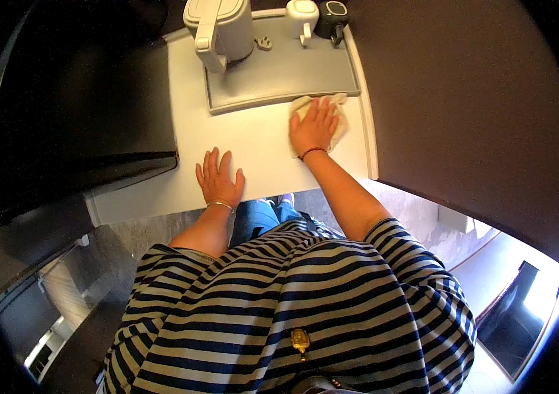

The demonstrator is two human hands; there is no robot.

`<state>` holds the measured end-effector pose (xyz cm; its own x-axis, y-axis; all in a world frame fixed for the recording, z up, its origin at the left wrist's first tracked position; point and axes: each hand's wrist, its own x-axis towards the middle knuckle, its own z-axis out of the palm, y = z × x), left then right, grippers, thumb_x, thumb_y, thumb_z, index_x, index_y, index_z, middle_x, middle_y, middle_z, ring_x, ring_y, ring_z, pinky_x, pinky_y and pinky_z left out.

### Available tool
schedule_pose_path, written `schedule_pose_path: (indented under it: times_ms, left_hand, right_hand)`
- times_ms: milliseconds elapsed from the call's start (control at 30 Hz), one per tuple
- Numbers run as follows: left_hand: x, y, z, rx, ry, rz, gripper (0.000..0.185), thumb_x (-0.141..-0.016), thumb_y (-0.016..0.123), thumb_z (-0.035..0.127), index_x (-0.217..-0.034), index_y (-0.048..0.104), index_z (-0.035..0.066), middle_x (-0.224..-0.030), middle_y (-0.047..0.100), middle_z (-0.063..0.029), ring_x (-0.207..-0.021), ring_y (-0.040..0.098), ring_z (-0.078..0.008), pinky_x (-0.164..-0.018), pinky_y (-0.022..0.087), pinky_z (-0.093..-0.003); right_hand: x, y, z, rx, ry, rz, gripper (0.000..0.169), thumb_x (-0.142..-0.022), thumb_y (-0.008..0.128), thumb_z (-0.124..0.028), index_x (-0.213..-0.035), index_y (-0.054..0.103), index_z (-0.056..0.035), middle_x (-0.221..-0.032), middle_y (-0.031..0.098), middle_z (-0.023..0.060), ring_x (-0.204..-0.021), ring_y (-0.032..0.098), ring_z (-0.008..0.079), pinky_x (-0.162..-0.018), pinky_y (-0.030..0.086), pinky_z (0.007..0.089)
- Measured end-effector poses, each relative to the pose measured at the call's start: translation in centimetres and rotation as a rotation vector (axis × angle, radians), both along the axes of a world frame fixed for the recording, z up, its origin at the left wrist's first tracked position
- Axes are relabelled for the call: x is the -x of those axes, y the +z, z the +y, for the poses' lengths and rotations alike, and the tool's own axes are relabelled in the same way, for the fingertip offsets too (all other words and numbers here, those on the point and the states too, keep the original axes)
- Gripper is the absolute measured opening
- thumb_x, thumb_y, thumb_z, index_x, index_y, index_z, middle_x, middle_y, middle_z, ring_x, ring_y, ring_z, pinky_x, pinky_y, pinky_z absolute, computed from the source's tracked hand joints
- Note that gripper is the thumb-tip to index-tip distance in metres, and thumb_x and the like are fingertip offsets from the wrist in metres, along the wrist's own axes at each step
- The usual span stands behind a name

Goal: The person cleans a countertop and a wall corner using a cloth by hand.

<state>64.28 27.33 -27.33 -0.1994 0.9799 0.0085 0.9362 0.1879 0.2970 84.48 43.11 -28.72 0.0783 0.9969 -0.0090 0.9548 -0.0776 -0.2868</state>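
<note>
My right hand (pixel 314 129) lies palm down on a pale yellow cloth (pixel 342 129), pressing it against the white countertop (pixel 260 133). The cloth is crumpled around my fingers, and its far edge meets the near rim of a grey tray (pixel 284 98). My left hand (pixel 220 180) rests on the countertop near its front edge, fingers spread, with nothing in it.
On the tray stand a white electric kettle (pixel 235 34), a white mug (pixel 301 19) and a black mug (pixel 333 22). A power plug (pixel 263 43) lies beside the kettle. Dark panels flank the counter at left (pixel 87 108) and right (pixel 466 108).
</note>
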Motion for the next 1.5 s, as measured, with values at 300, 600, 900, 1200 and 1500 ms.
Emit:
schedule_pose_path:
  times_ms: [300,600,900,1200,1500]
  left_hand:
    - [-0.1,-0.1,0.2,0.013,0.003,0.047,0.058,-0.086,0.058,0.037,-0.137,0.047,0.014,-0.151,0.034,-0.0141,-0.144,0.024,-0.0314,-0.117,0.009,-0.0534]
    - [0.0,0.2,0.4,0.044,0.015,0.019,0.059,-0.084,0.059,0.037,-0.137,0.047,0.014,-0.151,0.033,-0.0140,-0.144,0.023,-0.0309,-0.117,0.008,-0.0531]
    - [0.2,0.2,0.4,0.035,0.022,-0.007,0.058,-0.083,0.061,0.035,-0.136,0.049,0.015,-0.151,0.034,-0.0132,-0.143,0.025,-0.0309,-0.117,0.009,-0.0533]
    - [0.0,0.4,0.4,0.040,0.041,-0.032,0.057,-0.083,0.061,0.035,-0.135,0.051,0.015,-0.150,0.035,-0.0123,-0.143,0.025,-0.0303,-0.117,0.009,-0.0531]
    - [0.2,0.3,0.2,0.060,0.035,-0.038,0.053,-0.089,0.054,0.031,-0.139,0.048,0.017,-0.152,0.034,-0.0096,-0.144,0.023,-0.0262,-0.117,0.007,-0.0526]
  right_hand:
    - [-3.1,1.2,-8.2,-0.017,0.932,0.119,0.061,-0.087,0.059,-0.042,-0.142,0.046,-0.0190,-0.154,0.034,0.0125,-0.142,0.030,0.0337,-0.116,0.017,0.0528]
    - [-8.0,0.2,-2.0,-0.100,0.202,-0.102,0.063,-0.089,0.055,-0.041,-0.144,0.042,-0.0134,-0.155,0.030,0.0159,-0.143,0.024,0.0374,-0.116,0.013,0.0549]
    - [3.3,0.6,-5.4,-0.059,0.711,0.030,0.062,-0.089,0.054,-0.041,-0.144,0.044,-0.0151,-0.154,0.032,0.0155,-0.143,0.027,0.0351,-0.116,0.014,0.0537]
    - [-6.0,1.9,-6.0,-0.056,0.697,0.003,0.058,-0.087,0.058,-0.036,-0.141,0.047,-0.0160,-0.151,0.038,0.0113,-0.141,0.031,0.0332,-0.115,0.019,0.0516]
    - [3.5,0.6,-3.8,-0.149,0.738,-0.009,0.062,-0.087,0.057,-0.038,-0.143,0.044,-0.0135,-0.151,0.038,0.0130,-0.142,0.029,0.0344,-0.115,0.016,0.0544]
